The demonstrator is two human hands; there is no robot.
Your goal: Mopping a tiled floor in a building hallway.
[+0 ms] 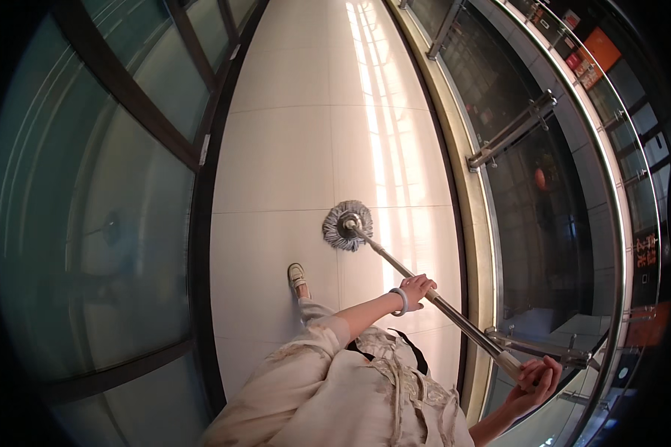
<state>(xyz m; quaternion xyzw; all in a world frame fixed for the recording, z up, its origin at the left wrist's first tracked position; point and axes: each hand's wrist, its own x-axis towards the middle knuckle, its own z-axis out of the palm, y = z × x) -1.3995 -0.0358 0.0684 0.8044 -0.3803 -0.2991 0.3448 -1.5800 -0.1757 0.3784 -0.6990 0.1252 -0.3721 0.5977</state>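
Observation:
A round string mop head (347, 226) with grey and white strands rests on the pale tiled floor (279, 156) ahead of me. Its metal pole (464, 323) slants from the mop head back towards my right side. Partway along the pole, my left hand (417, 290) grips it, a pale bangle (401, 302) around that wrist. My right hand (535, 381) is closed around the light-coloured grip (509, 365) at the pole's upper end. One light shoe (296, 275) of mine shows on the floor, left of the mop.
Dark-framed glass panels (134, 240) line the left side. Along the right runs a glass balustrade with steel posts (514, 129) and a curved metal handrail (609, 167), above a pale kerb (472, 207). Glossy light streaks reflect off the floor's right half.

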